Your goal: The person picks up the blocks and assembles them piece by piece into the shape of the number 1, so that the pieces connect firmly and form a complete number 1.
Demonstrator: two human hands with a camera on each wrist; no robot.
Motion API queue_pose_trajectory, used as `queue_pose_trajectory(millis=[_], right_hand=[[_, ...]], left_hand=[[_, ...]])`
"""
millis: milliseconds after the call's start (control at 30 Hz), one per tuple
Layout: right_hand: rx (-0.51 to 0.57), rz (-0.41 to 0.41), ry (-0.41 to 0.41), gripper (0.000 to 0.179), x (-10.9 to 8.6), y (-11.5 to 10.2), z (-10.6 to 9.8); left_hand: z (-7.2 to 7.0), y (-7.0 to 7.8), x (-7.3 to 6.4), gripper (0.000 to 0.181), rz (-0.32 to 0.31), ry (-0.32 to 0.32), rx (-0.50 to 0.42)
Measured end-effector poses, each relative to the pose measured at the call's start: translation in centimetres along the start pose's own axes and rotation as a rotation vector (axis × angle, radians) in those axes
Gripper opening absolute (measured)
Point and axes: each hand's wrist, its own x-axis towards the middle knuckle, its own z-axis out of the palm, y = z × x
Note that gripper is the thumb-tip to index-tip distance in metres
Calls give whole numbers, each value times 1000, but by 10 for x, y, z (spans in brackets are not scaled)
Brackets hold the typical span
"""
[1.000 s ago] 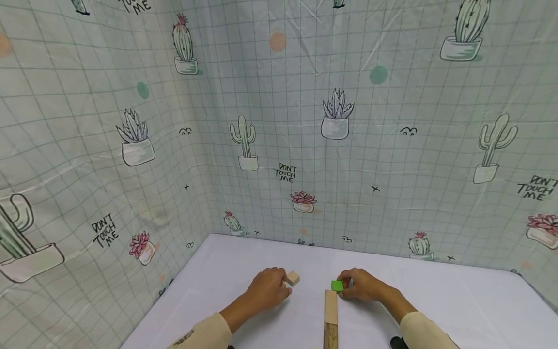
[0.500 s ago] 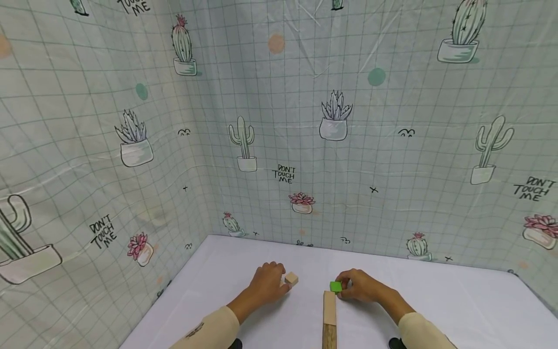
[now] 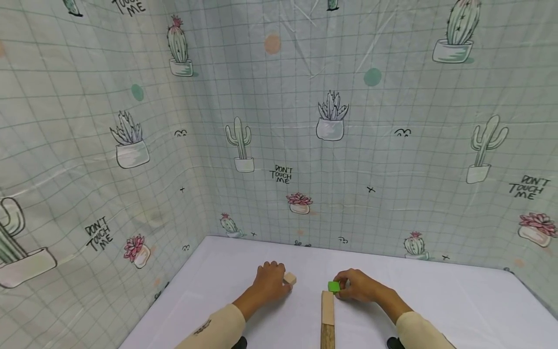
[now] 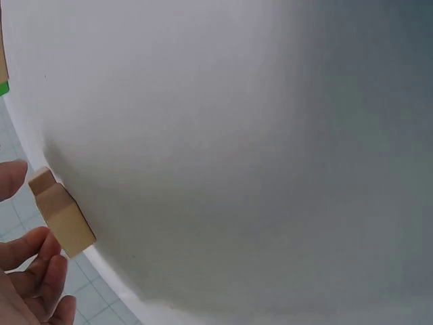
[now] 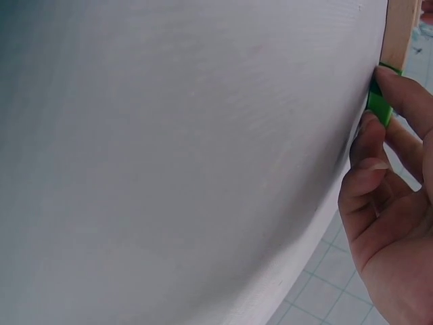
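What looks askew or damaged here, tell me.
In the head view, the green block in the right hand looks offset to the right at the far end of the wooden row, so the line looks crooked. No spill or damage shows.

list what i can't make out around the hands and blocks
Head: left side of the pale cube, behind the left hand.
Head: right side of the green block, covered by the right hand.
Head: near end of the dark wooden block, cut off by the bottom edge.
Left wrist: base of the thumb, cut off by the left edge.
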Motion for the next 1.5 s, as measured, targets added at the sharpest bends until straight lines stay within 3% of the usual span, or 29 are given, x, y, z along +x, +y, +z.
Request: queue_pose_trajectory(millis=[567,800,1500], right_hand=[[20,-30,0,29,-1,-3,-2],[23,-21,2,29,-1,-3,-1],[41,-1,9,28,-4,-6,-2]], left_hand=[[2,3,5,36,-13,-63,20],[3,3,6,28,-16,-46,13],[2,3,9,30,25,-59,-15]])
